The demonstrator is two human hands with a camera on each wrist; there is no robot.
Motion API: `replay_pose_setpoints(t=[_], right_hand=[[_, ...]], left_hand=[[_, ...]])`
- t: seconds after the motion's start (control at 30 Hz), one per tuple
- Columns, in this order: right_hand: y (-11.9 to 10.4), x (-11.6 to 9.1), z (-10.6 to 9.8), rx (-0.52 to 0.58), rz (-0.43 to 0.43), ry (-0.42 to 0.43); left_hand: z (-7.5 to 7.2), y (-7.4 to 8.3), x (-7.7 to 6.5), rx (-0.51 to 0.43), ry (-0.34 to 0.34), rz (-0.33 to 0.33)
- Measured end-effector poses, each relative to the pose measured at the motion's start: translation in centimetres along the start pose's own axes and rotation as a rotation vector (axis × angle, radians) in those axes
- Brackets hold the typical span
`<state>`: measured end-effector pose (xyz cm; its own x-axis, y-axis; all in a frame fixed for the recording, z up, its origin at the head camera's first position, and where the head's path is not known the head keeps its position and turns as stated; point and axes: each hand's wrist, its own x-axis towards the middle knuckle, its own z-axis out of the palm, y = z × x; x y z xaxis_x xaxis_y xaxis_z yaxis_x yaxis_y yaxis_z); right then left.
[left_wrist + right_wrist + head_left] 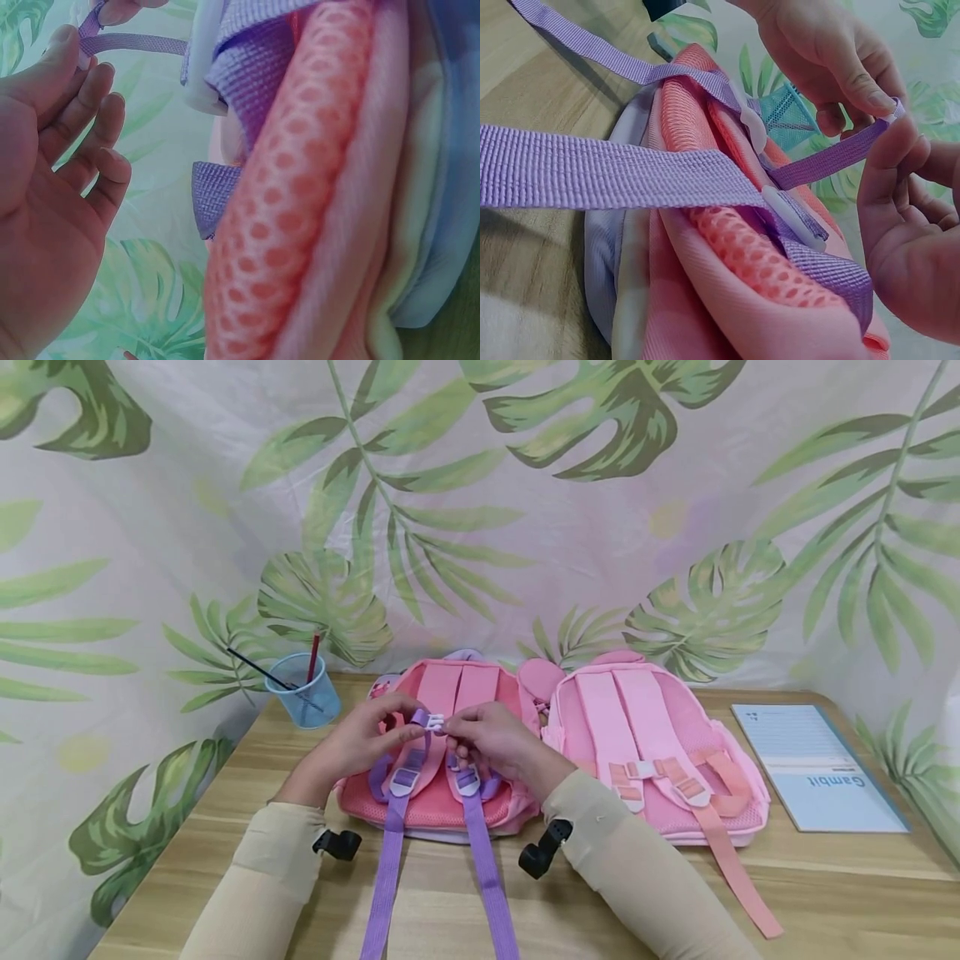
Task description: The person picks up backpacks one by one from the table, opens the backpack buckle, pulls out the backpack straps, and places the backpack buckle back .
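Observation:
A coral-pink backpack [442, 817] lies with its shoulder straps facing up. Above it, my left hand [367, 731] pinches a thin purple chest strap [832, 159] between thumb and fingers, beside a small white plastic buckle [435, 723]. My right hand [491, 739] pinches the buckle's right end, its other fingers curled below. In the right wrist view the fingertips of both hands meet at the strap's end and mostly hide the buckle. White adjusters [402, 781] with long purple webbing straps [388, 868] hang toward the table's front edge.
A light pink backpack [585, 718] with peach straps lies to the right, its chest buckle [641, 769] lying across its straps. A blue mesh pen cup [315, 706] stands at the back left. A blue and white notebook [821, 768] lies at the far right of the wooden table [300, 893].

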<state>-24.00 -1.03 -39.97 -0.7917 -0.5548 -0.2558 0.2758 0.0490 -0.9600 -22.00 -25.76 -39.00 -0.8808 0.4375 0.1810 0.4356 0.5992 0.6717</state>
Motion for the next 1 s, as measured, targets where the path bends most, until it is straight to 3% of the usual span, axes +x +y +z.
replay_pose_setpoints(t=[0.27,0.5,0.67,1.0], right_hand=[[-0.2,-0.1,0.0,0.072,0.026,0.002],[-0.3,-0.4,0.1,-0.005,0.012,0.016],[-0.2,-0.3,0.2,0.000,0.013,0.050],[-0.3,-0.1,0.4,0.050,0.025,0.065]], left_hand=[[0.1,0.1,0.0,0.028,0.001,0.036],[0.2,0.0,0.2,0.056,-0.013,0.057],[0.3,-0.2,0.1,0.038,-0.043,0.022],[1.0,-2.4,-0.1,0.049,-0.153,-0.046]])
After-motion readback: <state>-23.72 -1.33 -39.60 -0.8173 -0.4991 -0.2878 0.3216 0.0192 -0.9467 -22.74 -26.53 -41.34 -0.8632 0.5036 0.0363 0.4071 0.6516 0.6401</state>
